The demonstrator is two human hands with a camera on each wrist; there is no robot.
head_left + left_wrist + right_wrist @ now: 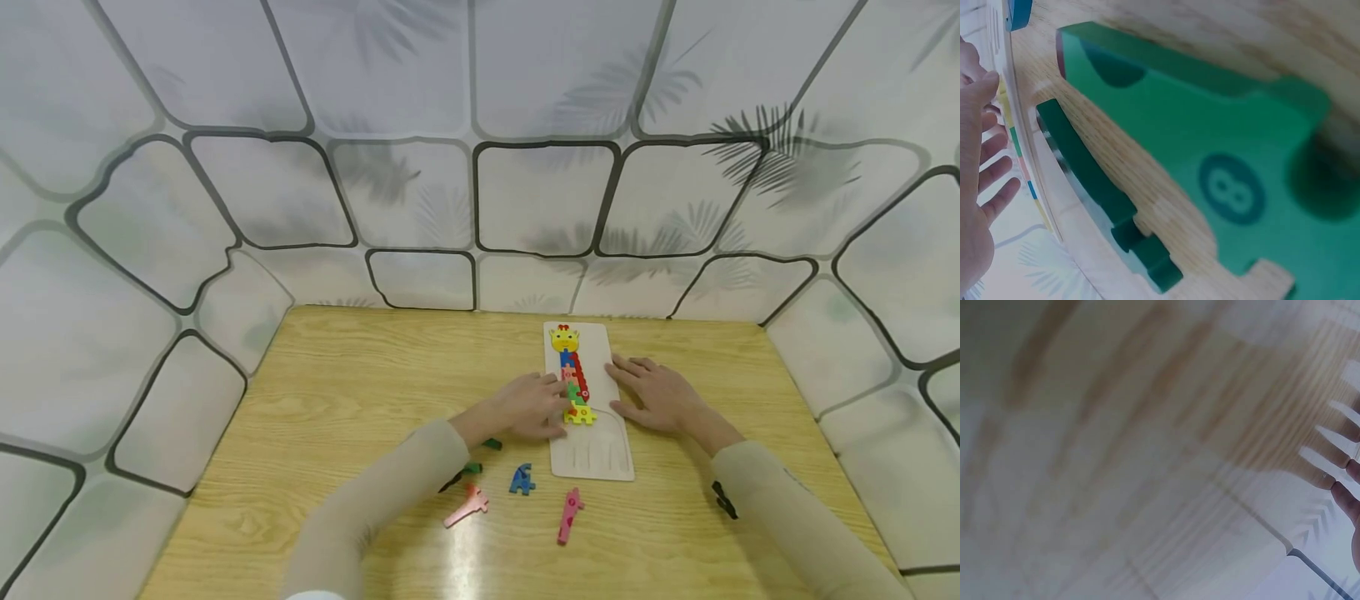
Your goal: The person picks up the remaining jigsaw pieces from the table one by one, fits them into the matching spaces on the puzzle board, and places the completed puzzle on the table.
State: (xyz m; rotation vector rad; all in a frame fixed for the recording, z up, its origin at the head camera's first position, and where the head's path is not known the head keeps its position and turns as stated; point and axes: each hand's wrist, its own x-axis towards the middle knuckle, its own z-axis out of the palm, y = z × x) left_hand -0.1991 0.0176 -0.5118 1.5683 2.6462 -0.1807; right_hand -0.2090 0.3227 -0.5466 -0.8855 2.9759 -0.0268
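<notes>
One wooden table (337, 367) carries the whole job; on it, right of centre, I have the pale board (597, 354) lying flat. I judge it stiff and light, apt to slide, so steady it by its long edges. My right hand (662, 397) is spread at the right edge; my left hand (532, 406) lies with fingers extended over the lower end of the giraffe strip (567, 371), fingertip pressure not determinable. Loose pieces lie nearer me: green piece marked 8 (1166, 119), pink piece (570, 517), blue piece (521, 479). Expect each to be light and rigid, with smooth painted faces liable to slip. Grip the thick side walls; keep clear of the narrow tabs, likely the weakest points.
</notes>
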